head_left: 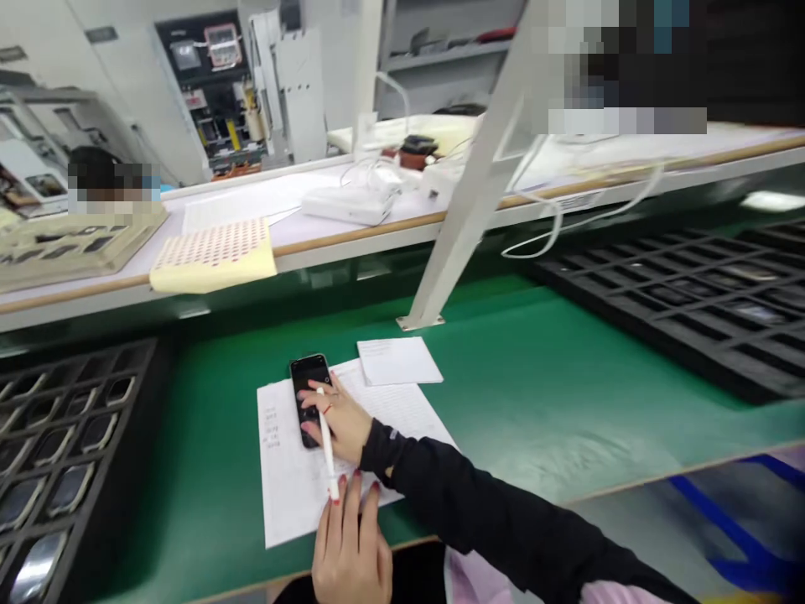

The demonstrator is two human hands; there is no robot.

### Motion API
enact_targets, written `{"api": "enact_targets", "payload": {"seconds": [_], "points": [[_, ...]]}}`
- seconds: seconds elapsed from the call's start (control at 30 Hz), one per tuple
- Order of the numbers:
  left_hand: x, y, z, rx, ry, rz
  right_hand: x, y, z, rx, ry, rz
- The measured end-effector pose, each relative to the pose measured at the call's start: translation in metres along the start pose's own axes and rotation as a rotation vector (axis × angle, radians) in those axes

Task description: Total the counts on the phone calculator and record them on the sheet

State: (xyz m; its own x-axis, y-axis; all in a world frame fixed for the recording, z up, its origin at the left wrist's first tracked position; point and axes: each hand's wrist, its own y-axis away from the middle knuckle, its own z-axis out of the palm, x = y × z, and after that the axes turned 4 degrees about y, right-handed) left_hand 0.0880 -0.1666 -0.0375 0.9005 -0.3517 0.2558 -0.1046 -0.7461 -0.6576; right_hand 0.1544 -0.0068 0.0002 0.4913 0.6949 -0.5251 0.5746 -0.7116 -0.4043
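Left tray: down the lower left of the frame I've got a black tray (119, 461), and its compartments hold rounded, light-rimmed pieces (70, 486), one catching a bright glare.
Right tray: over at the right edge sits another black tray (654, 338), slotted in rows; pale pieces (751, 273) show in some slots, too blurred to name.
Beige tray: upper left, up on the shelf (295, 256), a beige tray (122, 256) carries flat dark pieces.
Phone: here in the centre-left, my phone (309, 369) lies face up, partly over the printed sheet (283, 503), right under my fingers.
Right hand: my right hand (343, 424) reaches in over the phone, fingertips at its screen, fingers closed round a white pen (328, 453).
Left hand: bottom centre, my left hand (350, 554) has its fingers stretched out, side by side, below the phone and clear of it; fingertips meet the pen's lower end, though whether they touch I can't tell.
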Motion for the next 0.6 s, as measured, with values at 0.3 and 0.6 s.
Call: {"api": "enact_targets", "payload": {"seconds": [0.3,0.6], "points": [[-0.009,-0.0008,0.0077,0.022,-0.017,0.071,-0.0027,-0.0017,-0.0013,0.031,0.005,-0.001],[-0.0045,-0.0007,0.0026,0.009,-0.001,0.053,-0.0019,0.0014,0.0034,0.015,0.007,-0.032]]}}
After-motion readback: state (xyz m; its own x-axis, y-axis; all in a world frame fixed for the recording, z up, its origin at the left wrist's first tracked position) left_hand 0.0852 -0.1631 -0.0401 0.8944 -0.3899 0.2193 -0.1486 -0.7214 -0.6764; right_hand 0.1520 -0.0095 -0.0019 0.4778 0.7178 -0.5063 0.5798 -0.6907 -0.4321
